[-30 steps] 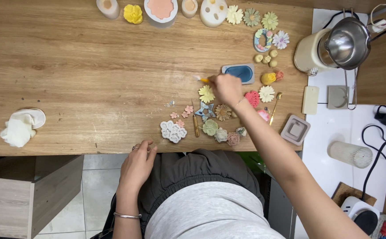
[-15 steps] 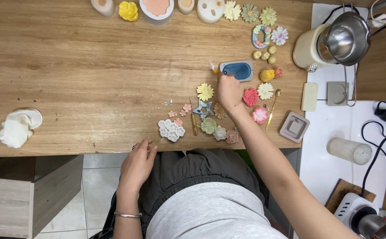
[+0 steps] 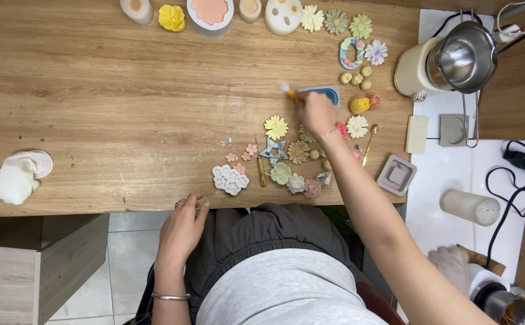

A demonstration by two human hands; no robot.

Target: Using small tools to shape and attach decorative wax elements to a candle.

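Right hand (image 3: 315,113) stretched out over the wooden bench (image 3: 112,102), fingers closed round a thin yellow-handled tool (image 3: 289,91) whose pale tip pokes out to the left, just beside a small blue oval mould (image 3: 327,93). Too small to tell whether the tool's tip touches the bench. Bracelet at the right wrist. Left hand (image 3: 181,232) down at the near edge of the bench, fingers loosely curled and resting against the edge, holding nothing; ring on one finger, bangle on the wrist. Around the right hand, a scatter of small cast flowers: yellow daisy (image 3: 276,127) just left of it, white daisy (image 3: 357,126) to the right, tan daisy (image 3: 298,152) and a blue star-shaped piece (image 3: 274,148) nearer the body. White flower mould (image 3: 230,179) lying close to the near edge, with a brown-handled pick (image 3: 262,171) beside it. Gold spoon (image 3: 369,143) lying tilted right of the forearm. Along the far edge, a round mould with pink filling (image 3: 209,13), a yellow flower (image 3: 171,17) and a row of daisies. White crumpled cloth (image 3: 16,177) far left, well apart from everything. Steel pot (image 3: 462,58) on a cream base off the right end of the bench, square grey mould (image 3: 396,175) near the corner.
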